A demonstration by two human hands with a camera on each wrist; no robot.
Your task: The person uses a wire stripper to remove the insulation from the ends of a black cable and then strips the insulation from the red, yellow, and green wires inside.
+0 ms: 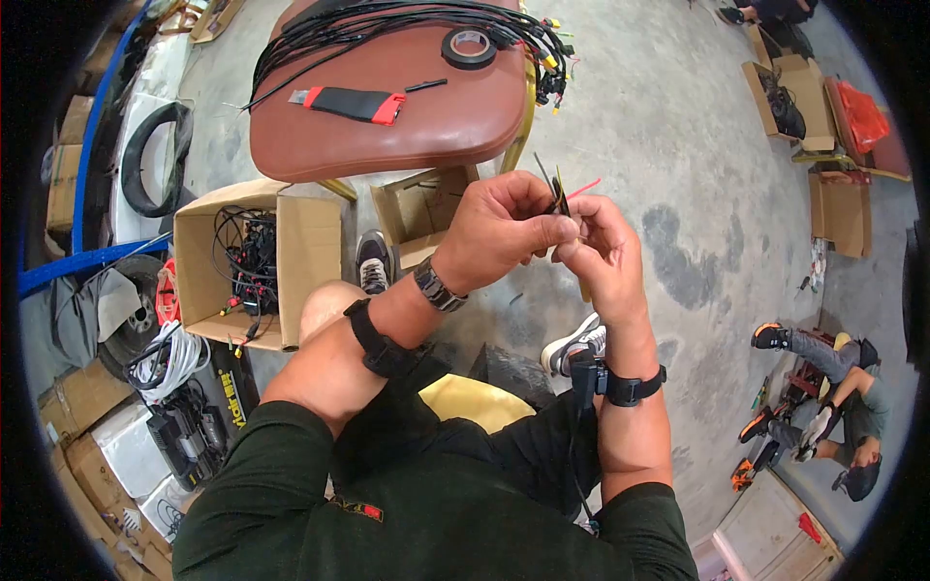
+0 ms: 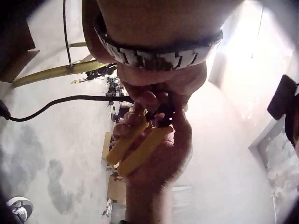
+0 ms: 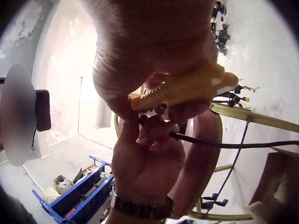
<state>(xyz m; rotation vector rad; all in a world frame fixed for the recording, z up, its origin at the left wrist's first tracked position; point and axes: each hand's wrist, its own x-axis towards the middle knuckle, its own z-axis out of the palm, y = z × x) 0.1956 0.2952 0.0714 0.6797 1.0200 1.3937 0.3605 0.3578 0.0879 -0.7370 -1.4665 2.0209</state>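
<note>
My left hand (image 1: 494, 230) pinches the end of a black cable (image 2: 70, 98), which trails away in both wrist views. A thin red wire (image 1: 587, 186) sticks out between the two hands in the head view. In my right hand (image 1: 608, 259) is a tool with yellow handles (image 2: 144, 148); the fingers curl round them, as the right wrist view also shows at the handles (image 3: 182, 91). The tool's dark head meets the fingertips of my left hand (image 3: 149, 154). Fingers hide its jaws and the exact cable end.
A brown chair seat (image 1: 387, 150) ahead bears black cables (image 1: 378, 29), a tape roll (image 1: 469, 48) and a red-black utility knife (image 1: 351, 104). A cardboard box (image 1: 310, 261) of cables stands left, a smaller box (image 1: 412, 213) beyond the feet. Another person (image 1: 848, 407) sits far right.
</note>
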